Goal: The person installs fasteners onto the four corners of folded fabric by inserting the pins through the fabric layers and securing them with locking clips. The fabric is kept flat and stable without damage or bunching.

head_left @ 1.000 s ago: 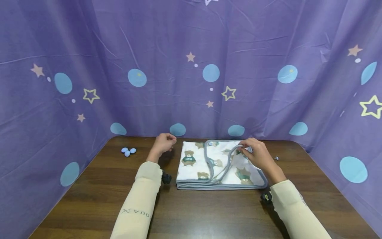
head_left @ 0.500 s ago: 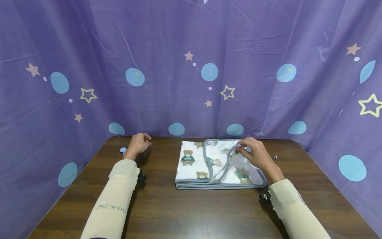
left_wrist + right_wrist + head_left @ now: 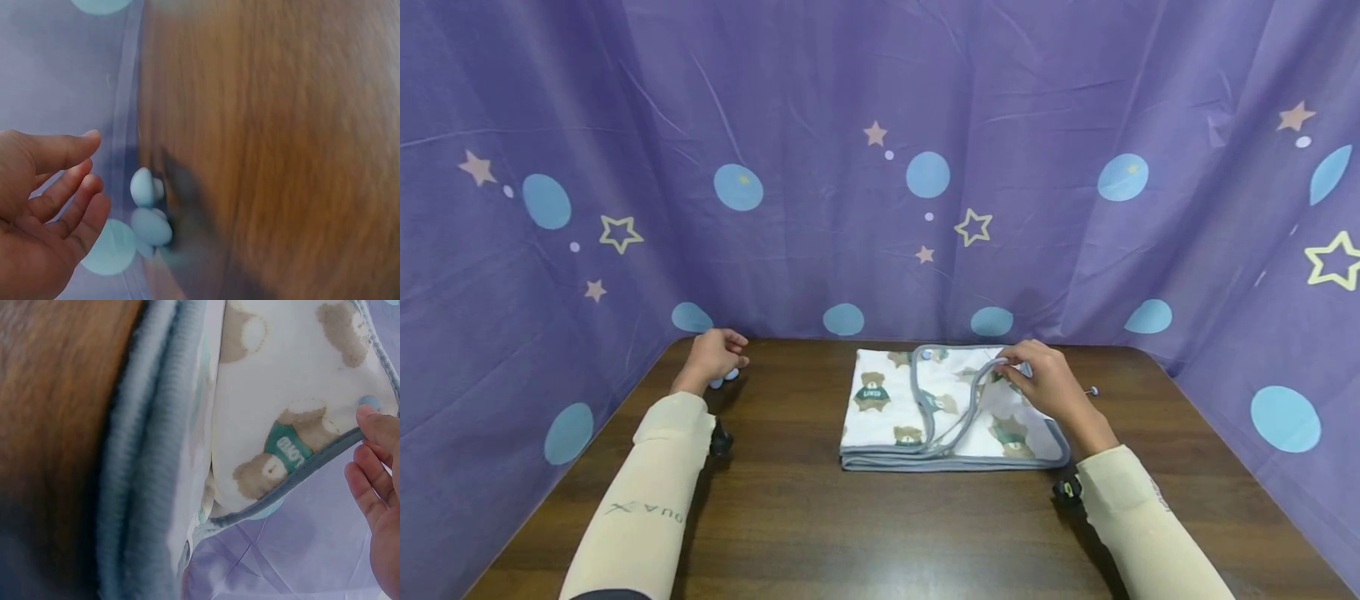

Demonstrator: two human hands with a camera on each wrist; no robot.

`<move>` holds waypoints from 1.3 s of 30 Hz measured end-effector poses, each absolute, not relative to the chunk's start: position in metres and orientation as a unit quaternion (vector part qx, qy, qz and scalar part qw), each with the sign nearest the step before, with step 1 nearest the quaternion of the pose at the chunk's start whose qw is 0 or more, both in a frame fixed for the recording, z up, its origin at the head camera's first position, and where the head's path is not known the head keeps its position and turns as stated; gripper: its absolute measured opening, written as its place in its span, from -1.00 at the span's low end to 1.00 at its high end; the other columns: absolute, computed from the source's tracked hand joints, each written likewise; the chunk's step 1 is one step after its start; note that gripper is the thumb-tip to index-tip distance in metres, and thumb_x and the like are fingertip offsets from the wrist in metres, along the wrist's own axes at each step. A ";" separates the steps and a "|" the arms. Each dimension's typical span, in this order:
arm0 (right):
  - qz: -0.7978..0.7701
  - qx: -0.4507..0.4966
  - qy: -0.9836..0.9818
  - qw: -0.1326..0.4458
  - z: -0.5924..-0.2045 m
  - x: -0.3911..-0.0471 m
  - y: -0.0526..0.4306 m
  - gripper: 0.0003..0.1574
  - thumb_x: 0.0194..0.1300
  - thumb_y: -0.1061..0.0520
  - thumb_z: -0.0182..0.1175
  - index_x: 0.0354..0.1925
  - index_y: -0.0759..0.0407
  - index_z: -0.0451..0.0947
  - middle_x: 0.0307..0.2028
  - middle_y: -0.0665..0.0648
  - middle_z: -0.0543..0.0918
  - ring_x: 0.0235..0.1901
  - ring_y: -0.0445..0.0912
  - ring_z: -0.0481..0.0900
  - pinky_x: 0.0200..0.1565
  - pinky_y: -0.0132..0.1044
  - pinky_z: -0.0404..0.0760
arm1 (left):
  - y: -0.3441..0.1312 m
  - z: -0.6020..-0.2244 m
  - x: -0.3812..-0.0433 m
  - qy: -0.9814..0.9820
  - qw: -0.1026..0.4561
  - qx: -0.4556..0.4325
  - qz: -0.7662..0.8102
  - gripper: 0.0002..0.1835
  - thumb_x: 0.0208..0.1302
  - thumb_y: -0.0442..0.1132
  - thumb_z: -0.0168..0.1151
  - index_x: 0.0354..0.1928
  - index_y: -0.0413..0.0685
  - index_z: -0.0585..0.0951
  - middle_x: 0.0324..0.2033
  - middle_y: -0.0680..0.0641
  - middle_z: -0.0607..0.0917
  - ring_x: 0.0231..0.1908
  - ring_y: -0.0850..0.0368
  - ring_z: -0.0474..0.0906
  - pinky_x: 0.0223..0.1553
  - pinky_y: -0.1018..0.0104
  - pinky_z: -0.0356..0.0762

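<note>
A folded white blanket (image 3: 880, 425) with brown bears and grey-blue trim lies mid-table. My right hand (image 3: 1047, 377) pinches the trim of its raised top layer between thumb and fingers. By the thumb, in the right wrist view, a round blue head (image 3: 369, 402) shows on the cloth; a blue head (image 3: 927, 355) also sits near the blanket's back edge in the head view. My left hand (image 3: 710, 360) hovers at the back left, thumb and fingers apart, holding nothing. Close to it, small blue mushroom-shaped caps (image 3: 150, 226) with short pale stems lie on the table.
A pin with a blue head (image 3: 1093, 391) lies right of the blanket, partly behind the right hand. Purple curtain (image 3: 820, 250) closes off the back and sides of the brown wooden table (image 3: 865, 533). Each wrist carries a small black camera.
My left hand has moved left from beside the blanket to the blue caps, now partly covering them. The right hand stays in place, still pinching the blanket's edge.
</note>
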State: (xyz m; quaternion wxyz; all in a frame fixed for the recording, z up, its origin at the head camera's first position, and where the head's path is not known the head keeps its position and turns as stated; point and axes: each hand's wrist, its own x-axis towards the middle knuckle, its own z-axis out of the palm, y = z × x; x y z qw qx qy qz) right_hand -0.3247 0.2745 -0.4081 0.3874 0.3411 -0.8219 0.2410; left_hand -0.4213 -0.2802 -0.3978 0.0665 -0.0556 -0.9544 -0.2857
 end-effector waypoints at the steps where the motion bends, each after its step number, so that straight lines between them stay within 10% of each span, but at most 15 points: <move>1: 0.241 0.340 -0.823 0.386 -0.408 -0.325 0.275 -0.65 -0.04 0.44 0.56 -0.29 0.18 0.70 -0.42 0.00 0.70 -0.35 -0.09 0.63 -0.25 -0.24 0.59 | -0.282 -0.398 -0.421 -0.955 0.065 -0.054 -0.283 -0.62 0.22 -0.37 0.42 0.06 -0.37 0.64 -0.09 -0.36 0.71 -0.06 -0.27 0.61 0.08 -0.11 0.55; 26: 0.240 0.343 -0.823 0.384 -0.404 -0.325 0.275 -0.66 -0.03 0.42 0.57 -0.29 0.19 0.70 -0.41 0.02 0.71 -0.35 -0.09 0.63 -0.20 -0.41 0.52 | -0.300 -0.409 -0.418 -0.970 0.003 -0.068 -0.232 -0.55 0.00 -0.48 0.53 0.01 -0.39 0.68 -0.16 -0.31 0.75 -0.07 -0.25 0.64 0.00 -0.04 0.62; 39: 0.242 0.333 -0.829 0.378 -0.404 -0.322 0.275 -0.68 -0.02 0.41 0.57 -0.29 0.19 0.71 -0.41 0.02 0.71 -0.35 -0.09 0.64 -0.24 -0.20 0.61 | -0.295 -0.408 -0.416 -0.972 -0.003 -0.099 -0.214 -0.72 0.45 -0.29 0.23 0.02 -0.42 0.66 -0.09 -0.34 0.73 0.01 -0.33 0.62 0.08 -0.15 0.56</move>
